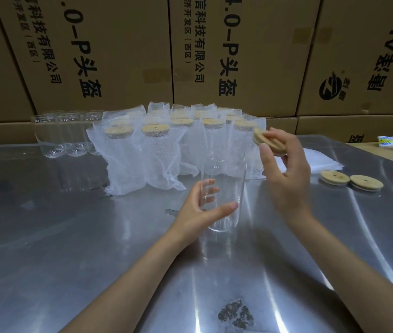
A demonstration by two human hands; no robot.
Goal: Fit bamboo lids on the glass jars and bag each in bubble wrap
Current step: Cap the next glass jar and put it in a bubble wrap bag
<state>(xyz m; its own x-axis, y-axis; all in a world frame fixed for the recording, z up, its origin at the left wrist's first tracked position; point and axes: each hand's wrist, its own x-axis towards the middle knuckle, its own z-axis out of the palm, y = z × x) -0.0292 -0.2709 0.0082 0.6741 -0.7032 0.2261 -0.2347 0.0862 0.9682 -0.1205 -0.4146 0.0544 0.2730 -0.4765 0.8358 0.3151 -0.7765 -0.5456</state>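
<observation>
Left hand (199, 207) curled round an upright, lidless glass jar (223, 193) mid-surface (70, 236), right hand (284, 169) pinching a bamboo lid (264, 140) above right of it, wrapped jars (157, 150) behind

Both forearms were bare to the frame's edge; the left hand (201, 207) and right hand (284, 169) wore no gloves, rings or watch.

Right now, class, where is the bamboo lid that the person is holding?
In the head view, the bamboo lid is gripped in the right hand, tilted, above and right of the open glass jar.
</observation>
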